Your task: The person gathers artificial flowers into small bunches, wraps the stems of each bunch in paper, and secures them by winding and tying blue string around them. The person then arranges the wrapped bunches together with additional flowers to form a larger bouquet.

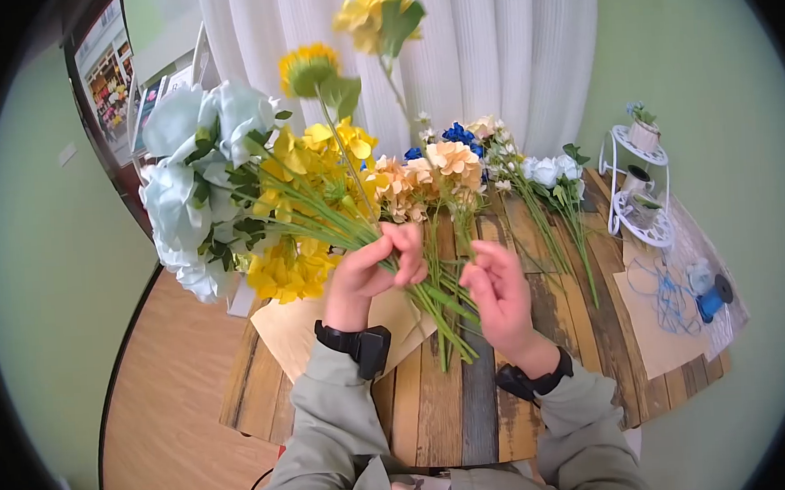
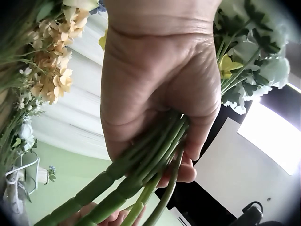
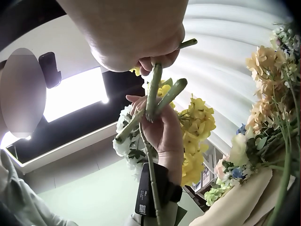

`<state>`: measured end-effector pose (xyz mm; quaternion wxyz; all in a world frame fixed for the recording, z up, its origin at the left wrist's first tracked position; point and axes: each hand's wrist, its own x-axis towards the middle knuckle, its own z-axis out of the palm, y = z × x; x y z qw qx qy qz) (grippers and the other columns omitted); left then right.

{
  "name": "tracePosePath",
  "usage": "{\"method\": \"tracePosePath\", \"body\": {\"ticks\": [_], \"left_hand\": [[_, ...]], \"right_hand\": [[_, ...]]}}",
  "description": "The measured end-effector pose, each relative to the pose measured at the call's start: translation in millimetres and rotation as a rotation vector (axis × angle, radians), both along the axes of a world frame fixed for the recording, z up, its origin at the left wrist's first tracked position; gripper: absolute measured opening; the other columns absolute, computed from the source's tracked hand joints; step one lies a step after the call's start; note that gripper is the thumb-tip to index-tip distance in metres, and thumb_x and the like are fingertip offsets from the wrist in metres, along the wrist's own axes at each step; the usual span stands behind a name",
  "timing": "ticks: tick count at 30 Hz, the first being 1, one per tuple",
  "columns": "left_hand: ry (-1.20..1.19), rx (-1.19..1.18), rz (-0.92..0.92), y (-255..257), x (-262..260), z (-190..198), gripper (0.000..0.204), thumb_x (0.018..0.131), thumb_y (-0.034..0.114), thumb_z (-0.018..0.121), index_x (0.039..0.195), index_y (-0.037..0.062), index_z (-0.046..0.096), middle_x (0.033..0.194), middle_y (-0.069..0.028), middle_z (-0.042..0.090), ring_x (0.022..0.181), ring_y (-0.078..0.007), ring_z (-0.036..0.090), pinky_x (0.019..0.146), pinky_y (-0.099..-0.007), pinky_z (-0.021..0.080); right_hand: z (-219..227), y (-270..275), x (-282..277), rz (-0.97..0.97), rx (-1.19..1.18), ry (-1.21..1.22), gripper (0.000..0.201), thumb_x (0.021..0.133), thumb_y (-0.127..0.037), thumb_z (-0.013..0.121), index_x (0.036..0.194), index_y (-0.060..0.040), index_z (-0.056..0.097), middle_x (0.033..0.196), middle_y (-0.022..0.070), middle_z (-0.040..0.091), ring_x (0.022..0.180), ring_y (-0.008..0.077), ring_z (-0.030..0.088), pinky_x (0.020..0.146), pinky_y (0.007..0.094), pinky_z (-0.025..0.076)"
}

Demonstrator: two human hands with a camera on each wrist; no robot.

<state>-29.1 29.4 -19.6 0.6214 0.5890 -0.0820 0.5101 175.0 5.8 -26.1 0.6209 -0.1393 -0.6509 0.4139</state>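
My left hand (image 1: pixel 380 268) grips a bundle of green stems (image 2: pixel 155 155) with its fingers curled round them. Pale blue blooms (image 1: pixel 181 194) and yellow blossoms (image 1: pixel 292 272) fan out at the bundle's upper left, and a yellow sunflower-like bloom (image 1: pixel 308 67) rises above. The lower stems spread below the hand. Just to the right, my right hand (image 1: pixel 500 301) has curled fingers; in the right wrist view a green stem end (image 3: pixel 188 43) sticks out beside that hand (image 3: pixel 136 37). A blurred yellow flower (image 1: pixel 372 17) stands highest, its stem slanting down toward the right hand.
Peach flowers (image 1: pixel 455 162), blue flowers (image 1: pixel 460 135) and white flowers (image 1: pixel 548 170) lie along the back of the wooden table (image 1: pixel 480 400). Brown paper (image 1: pixel 281 326) lies at left. At right are a white two-tier stand (image 1: pixel 618 184), blue cord (image 1: pixel 670 297) and a blue spool (image 1: pixel 713 299).
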Motion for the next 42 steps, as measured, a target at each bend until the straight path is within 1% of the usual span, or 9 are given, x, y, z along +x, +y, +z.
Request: {"method": "tracePosePath", "body": {"ticks": [2, 3, 7, 12, 24, 27, 29, 36, 42], "left_hand": [[0.02, -0.019, 0.031, -0.3, 4.7, 1.4, 0.025, 0.096, 0.029, 0.047, 0.106, 0.0099, 0.061, 0.094, -0.0063, 0.045, 0.077, -0.0153, 0.048, 0.064, -0.03, 0.042], [0.016, -0.086, 0.089, -0.4, 7.0, 0.6, 0.026, 0.095, 0.026, 0.048, 0.106, 0.0061, 0.061, 0.091, -0.0081, 0.048, 0.078, -0.0177, 0.051, 0.066, -0.0319, 0.044], [0.103, -0.229, 0.213, -1.4, 11.4, 0.5, 0.029, 0.095, 0.024, 0.05, 0.106, -0.0011, 0.06, 0.084, -0.0088, 0.052, 0.08, -0.02, 0.055, 0.069, -0.0333, 0.048], [0.064, -0.313, 0.371, -5.2, 23.2, 5.5, 0.034, 0.09, 0.02, 0.059, 0.117, 0.0013, 0.049, 0.089, -0.0069, 0.054, 0.081, -0.0199, 0.057, 0.07, -0.0346, 0.051], [0.162, -0.395, 0.469, -16.5, 30.8, 20.5, 0.029, 0.082, 0.006, 0.061, 0.107, 0.0009, 0.048, 0.095, -0.0094, 0.053, 0.072, -0.0186, 0.059, 0.065, -0.0326, 0.051], [0.153, -0.4, 0.486, -14.2, 28.8, 19.9, 0.022, 0.082, 0.005, 0.06, 0.101, 0.0016, 0.049, 0.093, -0.01, 0.054, 0.069, -0.0177, 0.058, 0.064, -0.0317, 0.051], [0.138, -0.412, 0.502, -7.1, 26.7, 15.5, 0.019, 0.082, 0.005, 0.059, 0.098, 0.0023, 0.049, 0.091, -0.0099, 0.055, 0.068, -0.0173, 0.058, 0.063, -0.0312, 0.051], [0.002, -0.396, 0.613, -12.1, 28.3, 19.3, 0.013, 0.084, 0.004, 0.056, 0.096, 0.0032, 0.051, 0.085, -0.0085, 0.055, 0.073, -0.0155, 0.058, 0.061, -0.0302, 0.052], [0.04, -0.411, 0.707, -21.5, 31.0, 24.8, 0.013, 0.085, 0.005, 0.052, 0.097, 0.0066, 0.048, 0.077, -0.0026, 0.048, 0.07, -0.0112, 0.048, 0.061, -0.0278, 0.044]], "right_hand": [[8.7, 2.6, 0.4, -0.202, 0.388, -0.388, 0.025, 0.09, -0.005, 0.054, 0.116, -0.0042, 0.052, 0.089, 0.0061, 0.052, 0.066, 0.011, 0.05, 0.061, 0.0216, 0.042], [13.7, -6.8, 4.9, -0.133, 0.221, -0.594, 0.027, 0.086, -0.01, 0.06, 0.112, -0.0053, 0.053, 0.092, 0.0082, 0.052, 0.066, 0.0202, 0.055, 0.06, 0.0283, 0.045], [2.7, -7.3, -2.7, -0.327, 0.363, -0.691, 0.023, 0.084, -0.014, 0.062, 0.102, -0.0046, 0.053, 0.096, 0.0122, 0.053, 0.075, 0.0341, 0.059, 0.062, 0.0414, 0.046], [-14.3, -0.2, -6.7, -0.294, 0.302, -0.473, 0.017, 0.088, -0.01, 0.055, 0.103, -0.0015, 0.051, 0.095, 0.0158, 0.053, 0.078, 0.0373, 0.057, 0.063, 0.0423, 0.045], [-12.9, 12.7, 1.8, 0.049, 0.182, -0.358, 0.022, 0.092, -0.017, 0.054, 0.104, 0.0011, 0.048, 0.09, 0.0148, 0.051, 0.076, 0.0263, 0.056, 0.066, 0.0334, 0.044], [2.6, 0.4, 6.6, 0.105, -0.026, -0.563, 0.026, 0.09, -0.021, 0.055, 0.105, 0.0003, 0.05, 0.092, 0.0148, 0.054, 0.083, 0.027, 0.056, 0.072, 0.0333, 0.045], [3.2, -4.3, 3.5, -0.375, 0.5, -0.731, 0.033, 0.089, -0.023, 0.056, 0.112, -0.0005, 0.051, 0.102, 0.0142, 0.055, 0.093, 0.0282, 0.055, 0.08, 0.0352, 0.045], [23.9, 6.7, 29.0, -0.38, 0.728, -0.941, 0.047, 0.087, -0.028, 0.059, 0.127, -0.0069, 0.048, 0.128, 0.0221, 0.046, 0.112, 0.0349, 0.051, 0.09, 0.0396, 0.044], [28.7, -31.7, 32.8, -0.546, 0.795, -0.883, 0.043, 0.076, -0.02, 0.07, 0.11, 0.0021, 0.058, 0.111, 0.0169, 0.058, 0.092, 0.0277, 0.061, 0.073, 0.0347, 0.048]]}}
